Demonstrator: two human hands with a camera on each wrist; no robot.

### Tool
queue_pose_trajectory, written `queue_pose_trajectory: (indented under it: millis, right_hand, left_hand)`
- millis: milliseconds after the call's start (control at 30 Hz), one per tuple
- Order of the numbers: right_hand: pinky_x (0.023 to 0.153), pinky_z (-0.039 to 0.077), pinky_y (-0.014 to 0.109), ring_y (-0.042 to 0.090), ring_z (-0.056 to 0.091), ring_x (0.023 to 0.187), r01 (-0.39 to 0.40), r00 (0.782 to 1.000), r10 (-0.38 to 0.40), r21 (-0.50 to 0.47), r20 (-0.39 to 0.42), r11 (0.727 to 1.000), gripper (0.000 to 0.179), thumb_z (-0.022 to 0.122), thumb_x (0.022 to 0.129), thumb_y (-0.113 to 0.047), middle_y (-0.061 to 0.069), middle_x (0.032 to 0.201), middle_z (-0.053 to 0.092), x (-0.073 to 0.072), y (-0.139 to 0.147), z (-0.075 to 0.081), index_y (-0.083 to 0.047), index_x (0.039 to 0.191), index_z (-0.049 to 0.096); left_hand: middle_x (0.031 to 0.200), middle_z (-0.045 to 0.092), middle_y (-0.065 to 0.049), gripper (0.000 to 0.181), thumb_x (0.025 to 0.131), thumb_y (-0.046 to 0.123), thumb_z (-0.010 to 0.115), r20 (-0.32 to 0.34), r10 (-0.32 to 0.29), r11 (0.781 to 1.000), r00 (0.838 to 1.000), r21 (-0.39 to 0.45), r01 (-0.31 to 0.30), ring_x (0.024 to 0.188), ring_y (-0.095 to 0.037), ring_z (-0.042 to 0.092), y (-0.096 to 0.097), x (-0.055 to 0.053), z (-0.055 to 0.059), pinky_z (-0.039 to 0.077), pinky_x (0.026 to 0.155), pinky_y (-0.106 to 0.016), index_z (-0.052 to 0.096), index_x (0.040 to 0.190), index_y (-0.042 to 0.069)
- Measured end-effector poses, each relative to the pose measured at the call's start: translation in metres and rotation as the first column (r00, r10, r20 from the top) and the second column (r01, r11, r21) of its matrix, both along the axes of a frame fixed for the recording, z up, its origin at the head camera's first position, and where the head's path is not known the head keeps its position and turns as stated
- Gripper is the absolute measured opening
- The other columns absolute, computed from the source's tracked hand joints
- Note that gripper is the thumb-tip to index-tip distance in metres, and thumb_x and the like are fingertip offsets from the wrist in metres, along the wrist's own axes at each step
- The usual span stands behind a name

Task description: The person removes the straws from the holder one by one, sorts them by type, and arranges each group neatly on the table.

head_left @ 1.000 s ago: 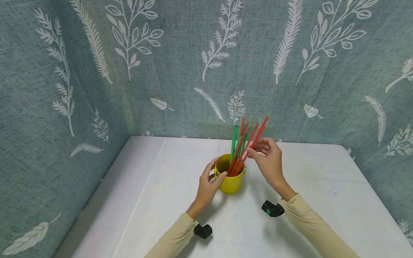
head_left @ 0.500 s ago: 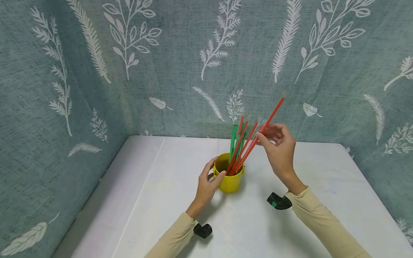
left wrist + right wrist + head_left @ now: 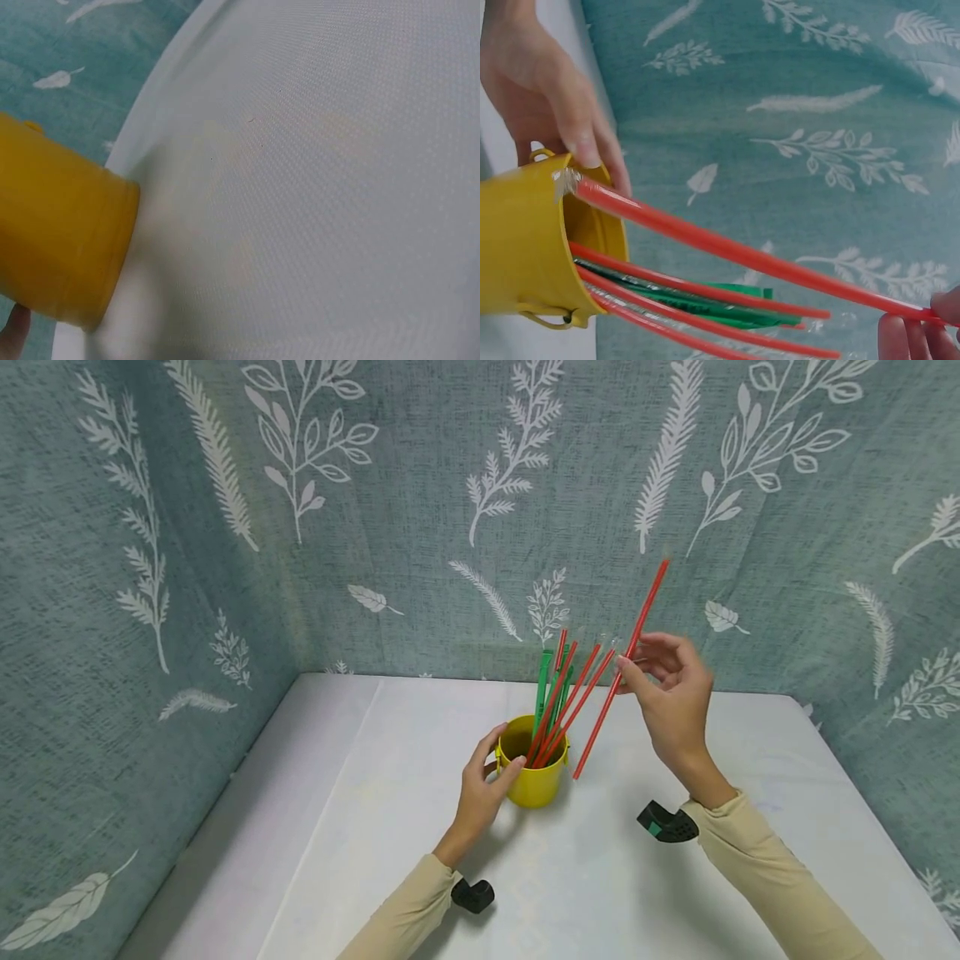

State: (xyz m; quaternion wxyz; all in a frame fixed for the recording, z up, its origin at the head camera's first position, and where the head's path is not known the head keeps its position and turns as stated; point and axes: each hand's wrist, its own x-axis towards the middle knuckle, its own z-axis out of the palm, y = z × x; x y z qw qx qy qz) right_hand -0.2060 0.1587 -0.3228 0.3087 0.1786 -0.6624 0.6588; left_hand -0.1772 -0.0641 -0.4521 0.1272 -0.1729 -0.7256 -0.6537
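My left hand (image 3: 480, 797) holds a small yellow bucket (image 3: 534, 790) by its near left side, thumb and fingers spread around the rim. The bucket stands upright on the table. Several red straws (image 3: 582, 702) in clear wrappers lean inside it, along with several green-wrapped sticks (image 3: 541, 685). My right hand (image 3: 675, 702) pinches one wrapped red straw (image 3: 651, 599) to the right of the bucket. That straw slants, its lower end outside the bucket in the head view. The right wrist view shows the held straw (image 3: 705, 234) passing in front of the bucket's mouth (image 3: 596, 229).
A white cloth covers the table (image 3: 360, 827). Green-grey fabric with white leaf prints (image 3: 420, 510) hangs behind and at both sides. A black wrist camera (image 3: 472, 896) sits on the left sleeve and another camera (image 3: 667, 823) on the right sleeve.
My right hand has drawn one red straw up and to the right, out of the bucket. The left hand and the bucket stay in place.
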Motion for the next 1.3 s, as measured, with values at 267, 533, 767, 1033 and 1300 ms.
queue_pose_trajectory:
  millis: [267, 533, 767, 1033, 1300]
  right_hand:
    - [0.057, 0.055, 0.029, 0.016, 0.064, 0.075, 0.007, 0.997, -0.008, 0.02, 0.076, 1.0, 0.034, 0.066, 0.083, 0.007, 0.014, 0.094, 0.057, 0.0, 0.005, -0.011, 0.007, 0.114, 0.054]
    - [0.054, 0.054, 0.028, 0.016, 0.065, 0.074, 0.015, 0.983, -0.018, 0.019, 0.183, 1.0, 0.036, 0.067, 0.083, 0.005, 0.014, 0.094, 0.056, 0.003, 0.011, -0.02, 0.008, 0.117, 0.053]
    - [0.055, 0.055, 0.029, 0.015, 0.066, 0.074, 0.009, 0.959, -0.029, 0.071, 0.281, 0.997, 0.039, 0.067, 0.086, -0.001, 0.016, 0.098, 0.055, 0.002, 0.015, -0.028, 0.007, 0.12, 0.052]
    - [0.055, 0.055, 0.032, 0.008, 0.065, 0.074, -0.028, 0.932, -0.022, 0.133, 0.363, 0.991, 0.041, 0.065, 0.087, -0.002, 0.021, 0.103, 0.056, -0.007, 0.019, -0.045, 0.008, 0.124, 0.051]
    - [0.055, 0.055, 0.032, 0.006, 0.065, 0.075, -0.045, 0.901, -0.037, 0.178, 0.432, 0.983, 0.042, 0.068, 0.088, -0.011, 0.022, 0.105, 0.057, -0.006, 0.017, -0.054, 0.004, 0.124, 0.052]
  left_hand:
    - [0.14, 0.044, -0.019, 0.053, 0.092, 0.01, 0.06, 0.019, 0.004, 1.0, 1.0, 0.002, -0.004, 0.12, -0.036, 0.044, 0.0, 0.001, 0.001, 0.039, 0.093, -0.054, 0.041, 0.14, -0.001]
    - [0.14, 0.043, -0.02, 0.053, 0.092, 0.007, 0.06, 0.003, -0.002, 1.0, 1.0, 0.004, 0.002, 0.122, -0.037, 0.043, 0.0, 0.001, -0.001, 0.039, 0.094, -0.054, 0.04, 0.14, -0.002]
    - [0.14, 0.044, -0.019, 0.053, 0.092, 0.007, 0.06, 0.003, -0.003, 1.0, 1.0, 0.008, 0.003, 0.122, -0.036, 0.043, 0.0, 0.001, 0.0, 0.04, 0.094, -0.053, 0.04, 0.14, -0.002]
    - [0.139, 0.044, -0.021, 0.053, 0.092, 0.006, 0.06, 0.006, 0.003, 1.0, 1.0, 0.003, -0.003, 0.122, -0.037, 0.043, 0.001, 0.001, 0.003, 0.04, 0.093, -0.053, 0.04, 0.14, -0.003]
    - [0.139, 0.045, -0.021, 0.052, 0.091, 0.005, 0.06, 0.001, 0.016, 1.0, 1.0, -0.004, -0.016, 0.12, -0.038, 0.045, 0.001, 0.002, 0.001, 0.041, 0.092, -0.051, 0.041, 0.139, -0.003]
